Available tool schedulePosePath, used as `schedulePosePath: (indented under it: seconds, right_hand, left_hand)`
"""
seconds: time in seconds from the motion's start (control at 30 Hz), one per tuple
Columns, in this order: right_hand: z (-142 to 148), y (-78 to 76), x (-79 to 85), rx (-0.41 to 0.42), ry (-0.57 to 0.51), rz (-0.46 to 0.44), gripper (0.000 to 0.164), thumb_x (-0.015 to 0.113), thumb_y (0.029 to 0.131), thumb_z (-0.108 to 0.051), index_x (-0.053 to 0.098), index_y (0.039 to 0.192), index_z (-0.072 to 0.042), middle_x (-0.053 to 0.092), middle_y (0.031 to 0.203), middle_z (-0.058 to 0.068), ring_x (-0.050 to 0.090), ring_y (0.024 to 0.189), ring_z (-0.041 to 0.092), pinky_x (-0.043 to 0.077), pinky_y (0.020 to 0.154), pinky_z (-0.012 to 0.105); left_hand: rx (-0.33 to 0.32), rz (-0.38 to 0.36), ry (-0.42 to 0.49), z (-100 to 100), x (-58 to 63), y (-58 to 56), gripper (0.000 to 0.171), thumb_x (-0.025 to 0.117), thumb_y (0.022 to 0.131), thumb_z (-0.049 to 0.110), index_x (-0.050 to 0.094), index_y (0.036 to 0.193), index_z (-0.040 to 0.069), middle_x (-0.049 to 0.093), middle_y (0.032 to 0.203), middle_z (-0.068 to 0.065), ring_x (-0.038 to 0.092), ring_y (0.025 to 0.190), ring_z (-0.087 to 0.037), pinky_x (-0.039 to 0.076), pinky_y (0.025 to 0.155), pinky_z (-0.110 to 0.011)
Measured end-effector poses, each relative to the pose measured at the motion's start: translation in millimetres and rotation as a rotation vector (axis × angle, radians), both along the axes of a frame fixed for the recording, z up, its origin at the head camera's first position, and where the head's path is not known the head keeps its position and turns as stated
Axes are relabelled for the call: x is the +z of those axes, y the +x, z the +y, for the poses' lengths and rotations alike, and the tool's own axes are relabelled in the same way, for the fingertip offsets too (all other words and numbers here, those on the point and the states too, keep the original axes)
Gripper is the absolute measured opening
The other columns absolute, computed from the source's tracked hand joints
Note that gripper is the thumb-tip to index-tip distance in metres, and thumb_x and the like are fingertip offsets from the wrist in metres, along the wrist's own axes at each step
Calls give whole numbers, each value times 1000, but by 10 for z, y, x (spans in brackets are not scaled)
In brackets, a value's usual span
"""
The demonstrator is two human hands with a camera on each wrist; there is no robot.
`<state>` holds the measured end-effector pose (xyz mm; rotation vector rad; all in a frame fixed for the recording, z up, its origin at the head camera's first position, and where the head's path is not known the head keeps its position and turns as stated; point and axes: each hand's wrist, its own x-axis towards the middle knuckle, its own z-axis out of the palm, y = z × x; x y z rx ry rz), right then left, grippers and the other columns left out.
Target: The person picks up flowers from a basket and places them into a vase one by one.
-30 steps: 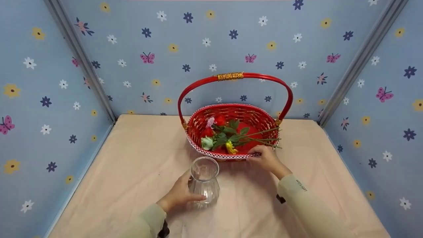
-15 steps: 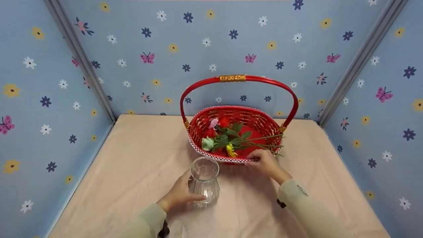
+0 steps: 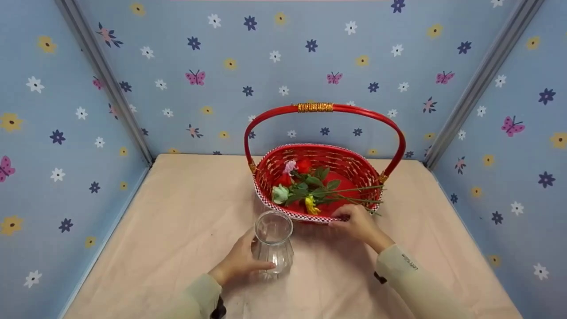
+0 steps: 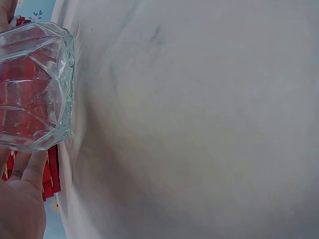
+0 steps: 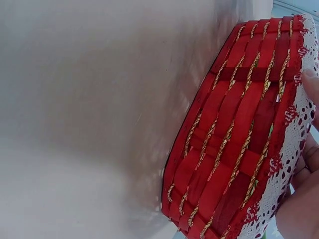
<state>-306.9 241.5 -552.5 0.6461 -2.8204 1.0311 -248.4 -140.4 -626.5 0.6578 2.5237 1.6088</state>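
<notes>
My left hand (image 3: 240,260) holds a clear glass vase (image 3: 275,257) around its side, thumb across the front. In the left wrist view the vase's faceted base (image 4: 37,89) shows at the left edge, close to the cloth. My right hand (image 3: 359,223) pinches the near rim of a red woven basket (image 3: 305,217), fingers inside and thumb outside. White lace trim (image 5: 294,144) runs along that rim in the right wrist view. Inside the basket lie artificial flowers: a pale green one (image 3: 280,194), a yellow one (image 3: 311,205), a pink one (image 3: 290,167) and red ones (image 3: 304,165), with stems toward the right.
A tall red handle (image 3: 315,107) wrapped in gold arches over the basket. Pale cloth (image 3: 195,199) covers the table. Blue patterned panels (image 3: 283,53) stand at the back and on both sides, joined by grey metal strips (image 3: 106,79).
The basket has shifted slightly toward me and to the right, with my right hand on its rim. My left hand and the vase have stayed almost in place.
</notes>
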Motion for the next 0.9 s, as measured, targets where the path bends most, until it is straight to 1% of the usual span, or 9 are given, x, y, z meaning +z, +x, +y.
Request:
schedulePosePath:
  seconds: [0.17, 0.33, 0.47, 0.67, 0.7, 0.8, 0.9]
  right_hand:
    - [-2, -15, 26, 29, 32, 28, 17, 90, 91, -24, 86, 103, -12, 82, 101, 1, 75, 97, 22, 61, 89, 46]
    - [-8, -43, 110, 51, 40, 41, 23, 90, 91, -25, 85, 105, -7, 82, 102, 4, 74, 99, 25, 61, 91, 51]
    - [-16, -95, 200, 39, 18, 23, 26, 90, 91, -25, 84, 108, -6, 82, 108, 9, 74, 105, 28, 60, 97, 56]
    - [-27, -204, 324, -6, -8, -22, 30, 90, 91, -29, 84, 114, -11, 81, 114, 7, 73, 111, 29, 60, 102, 54]
    - [-28, -220, 342, -10, -19, -30, 30, 90, 92, -29, 83, 115, -11, 80, 116, 8, 74, 111, 30, 60, 102, 54]
    - [-22, -277, 382, -8, -31, -16, 32, 90, 92, -26, 82, 118, -9, 80, 116, 11, 74, 110, 32, 61, 100, 54]
    - [-4, -340, 406, 2, -23, 29, 34, 90, 91, -23, 81, 118, -6, 79, 115, 14, 74, 109, 33, 61, 99, 55]
  left_hand:
    - [2, 7, -12, -4, -2, 3, 117, 101, 71, 42, 40, 164, 8, 63, 152, -7, 61, 139, -29, 47, 121, -50]
    - [-3, -7, 2, -2, 8, 4, 117, 102, 70, 42, 41, 164, 8, 62, 153, -6, 60, 140, -26, 48, 120, -49]
    - [-6, -13, 13, 0, 15, 2, 118, 102, 70, 42, 40, 164, 7, 61, 153, -6, 59, 140, -26, 48, 120, -49]
    - [-1, 5, 0, -12, 5, -2, 115, 102, 71, 41, 42, 163, 8, 64, 150, -5, 61, 138, -27, 48, 119, -49]
    - [0, 7, -1, -13, 4, -1, 115, 102, 70, 41, 42, 163, 9, 64, 150, -5, 61, 138, -27, 48, 119, -48]
    - [-2, 14, -6, -14, 2, 3, 114, 102, 71, 40, 42, 163, 9, 63, 151, -6, 59, 139, -28, 47, 120, -47]
    - [-9, 16, -3, -8, -4, 6, 115, 102, 72, 40, 41, 164, 7, 62, 153, -8, 59, 140, -30, 47, 120, -48]
